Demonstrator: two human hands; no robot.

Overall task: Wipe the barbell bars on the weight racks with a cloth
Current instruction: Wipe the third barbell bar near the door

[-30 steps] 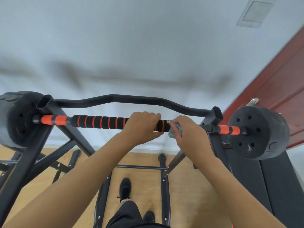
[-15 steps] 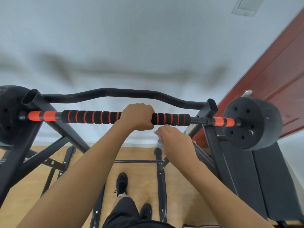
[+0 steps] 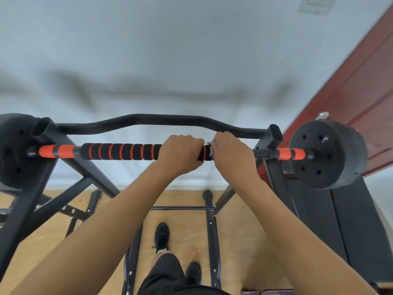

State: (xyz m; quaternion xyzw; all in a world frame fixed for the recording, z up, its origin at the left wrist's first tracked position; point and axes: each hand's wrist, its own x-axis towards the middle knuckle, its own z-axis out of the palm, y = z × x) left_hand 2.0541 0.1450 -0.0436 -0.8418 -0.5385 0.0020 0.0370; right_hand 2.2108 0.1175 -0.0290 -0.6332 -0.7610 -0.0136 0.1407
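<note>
Arms: both reach forward and up, forearms converging on the bar.
Left hand: fingers curled over the barbell bar, gripping its foam sleeve.
Right hand: just beside the left, wrapped round the bar and clutching the cloth, of which only a sliver shows.
Bar: lies across the rack, with a weight plate at its right end.

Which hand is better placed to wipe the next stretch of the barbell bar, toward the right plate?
Right. The right hand holds the cloth against the barbell bar, with bar free between it and the right weight plate. The left hand just grips the foam sleeve, no cloth showing.
</note>
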